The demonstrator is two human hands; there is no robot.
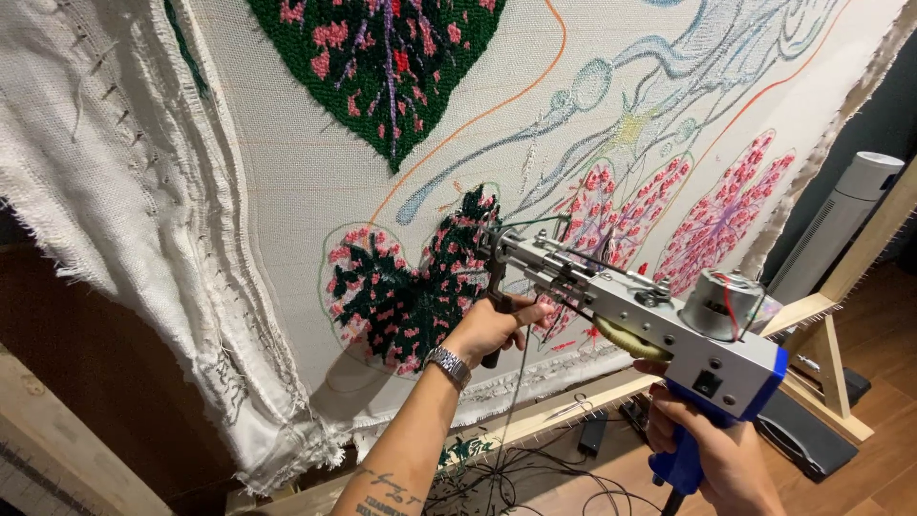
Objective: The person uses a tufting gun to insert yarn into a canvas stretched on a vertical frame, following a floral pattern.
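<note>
While the tufting gun (621, 301) points its needle end into the stretched backing cloth (287, 191), both hands are clenched on it. The right hand (712, 457) is wrapped tightly around the blue pistol grip at the gun's rear, fingers fully closed. The left hand (492, 327), with a metal wristwatch (447, 363) on its wrist, is closed around the dark front handle under the gun's nose. The gun's tip meets the cloth at the right side of a partly filled dark green leaf with pink spots (406, 291), near the cloth's lower edge. A finished green and pink leaf (382, 57) sits at the cloth's top edge, and pink outlined leaves (721, 210) lie toward its right edge. Below the wooden frame rail (573, 401), cables (535, 473) are strewn on the floor (879, 440).
</note>
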